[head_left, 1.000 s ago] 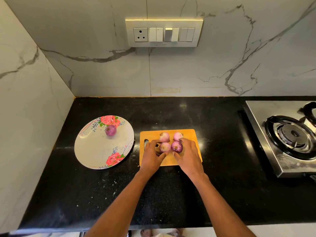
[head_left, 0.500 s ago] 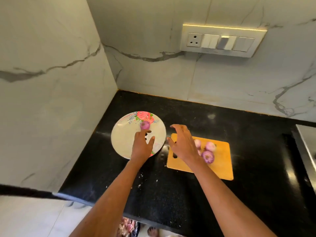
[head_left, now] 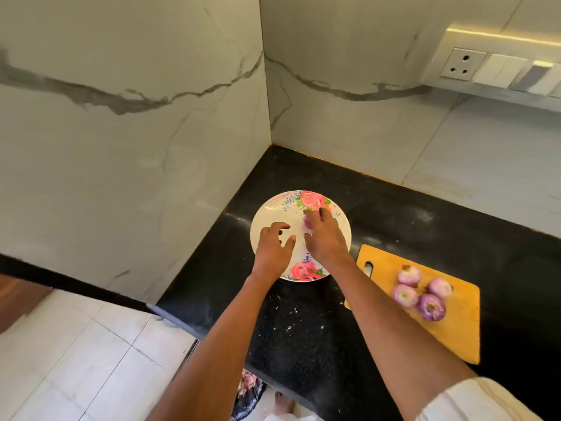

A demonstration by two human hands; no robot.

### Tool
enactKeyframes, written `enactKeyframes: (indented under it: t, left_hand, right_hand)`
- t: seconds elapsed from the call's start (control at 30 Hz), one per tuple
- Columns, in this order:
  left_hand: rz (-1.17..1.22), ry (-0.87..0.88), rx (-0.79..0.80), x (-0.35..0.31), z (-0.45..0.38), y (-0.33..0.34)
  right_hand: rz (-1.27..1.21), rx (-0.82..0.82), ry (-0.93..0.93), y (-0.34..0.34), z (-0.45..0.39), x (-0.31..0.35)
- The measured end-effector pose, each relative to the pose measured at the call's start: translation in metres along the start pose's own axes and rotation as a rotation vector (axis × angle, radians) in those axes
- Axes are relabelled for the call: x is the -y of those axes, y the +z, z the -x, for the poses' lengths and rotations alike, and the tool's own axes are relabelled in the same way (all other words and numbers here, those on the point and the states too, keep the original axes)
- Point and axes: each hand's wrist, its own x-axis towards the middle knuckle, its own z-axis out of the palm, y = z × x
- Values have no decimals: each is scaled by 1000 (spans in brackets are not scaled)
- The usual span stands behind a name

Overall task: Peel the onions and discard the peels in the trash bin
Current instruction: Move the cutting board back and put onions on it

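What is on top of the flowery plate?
One purple onion sits on the flowery plate. The right hand reaches over it and covers most of it, so its full shape is hidden. The left hand hovers beside.

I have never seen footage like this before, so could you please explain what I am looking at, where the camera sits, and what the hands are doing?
There is no machine here: a person wears a wide-angle camera on the head, looking forward and down, so you see their own two bare arms. They stand at a black countertop in a marble-walled corner. On it lies a floral plate, and to its right an orange cutting board carrying four peeled onions. The right hand reaches over the plate with its fingers on or around a purple onion on the plate; whether it already grips it is hard to tell, since the hand hides most of it. The left hand hovers beside it over the plate, fingers loosely curled, holding nothing. A switch panel sits on the wall.
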Motion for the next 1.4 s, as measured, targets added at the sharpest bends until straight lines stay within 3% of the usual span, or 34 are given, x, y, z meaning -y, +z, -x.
enactKeyframes:
  t: [0.27,0.47,0.57,0.67,0.9,1.2,1.4]
  left_hand:
    - [4,-1,16,0,-6,10]
    - [33,68,60,-32,0,40]
    - [49,147,147,-51,9,64]
    - [60,190,231,-63,24,89]
    - [11,169,414,-66,48,124]
    - [-7,146,446,-65,60,129]
    - [-88,226,492,-68,57,132]
  right_hand:
    - [-100,34,4,-10,-3,-18]
    - [-234,-104,95,-45,36,-57]
    - [-179,-172,143,-71,68,-90]
    - [-26,-122,107,-85,102,-116]
    - [172,-114,-6,-74,132,-135]
    - [165,-118,45,-75,141,-140]
    - [104,-87,163,-100,150,-162]
